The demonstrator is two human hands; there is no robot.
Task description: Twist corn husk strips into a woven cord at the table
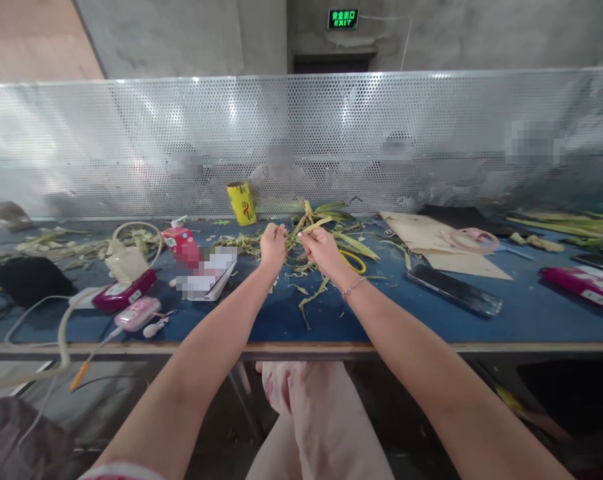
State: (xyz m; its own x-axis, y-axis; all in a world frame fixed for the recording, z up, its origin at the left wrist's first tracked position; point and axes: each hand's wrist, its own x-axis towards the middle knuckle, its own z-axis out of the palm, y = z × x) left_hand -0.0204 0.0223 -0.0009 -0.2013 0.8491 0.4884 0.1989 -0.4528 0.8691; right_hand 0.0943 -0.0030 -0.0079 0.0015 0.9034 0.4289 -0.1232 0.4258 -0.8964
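Over the middle of the blue table, my right hand (322,248) pinches a flat yellow-green plant strip (317,225) between thumb and fingers. Just beside it, my left hand (273,247) is closed, thumb against the fingers; whatever lies in its grip is too small and covered to make out. Behind and under both hands lies a loose heap of long green leaves and stalks (351,241). Thin, wilted plant scraps (307,308) are strewn nearer to me. A yellow ring-shaped thing (357,263) lies partly behind my right wrist.
A yellow can-like cylinder (242,204) stands before the perforated metal screen (301,133). To the left are a red carton (181,247), a magenta device (124,291) and cables. Rightward lie a dark phone (454,291), brown cardboard (416,240) and another magenta device (581,285).
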